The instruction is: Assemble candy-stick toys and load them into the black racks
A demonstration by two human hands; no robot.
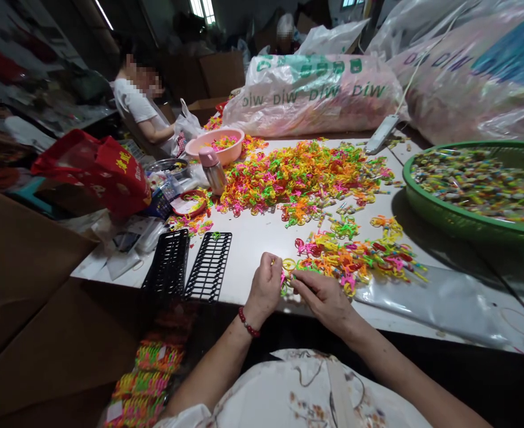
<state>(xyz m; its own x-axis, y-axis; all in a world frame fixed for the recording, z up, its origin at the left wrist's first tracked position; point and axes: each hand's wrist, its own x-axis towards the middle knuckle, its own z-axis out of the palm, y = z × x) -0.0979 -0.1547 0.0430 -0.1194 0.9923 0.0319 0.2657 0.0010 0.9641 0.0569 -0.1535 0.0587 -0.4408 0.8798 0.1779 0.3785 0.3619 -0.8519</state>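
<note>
My left hand [265, 286] is closed at the table's front edge, with a red bead bracelet on the wrist. Small bits of coloured plastic show at its fingertips, but their shape is too small to make out. Close beside it, my right hand [327, 300] pinches a tiny greenish plastic piece [293, 276] between thumb and forefinger. Just beyond both hands lies a small pile of bright plastic toy pieces [355, 255] in pink, orange, yellow, green and red. Left of my hands rest two black slotted racks [208, 267], with a green piece at the top of one.
A larger heap of plastic pieces [306, 172] covers the table's middle. Around it stand a pink flask [212, 169], a pink basin [237, 148], a red bag [106, 172] and a green basket [444, 223]. A clear plastic sheet [431, 306] lies right. A co-worker [139, 101] sits far left.
</note>
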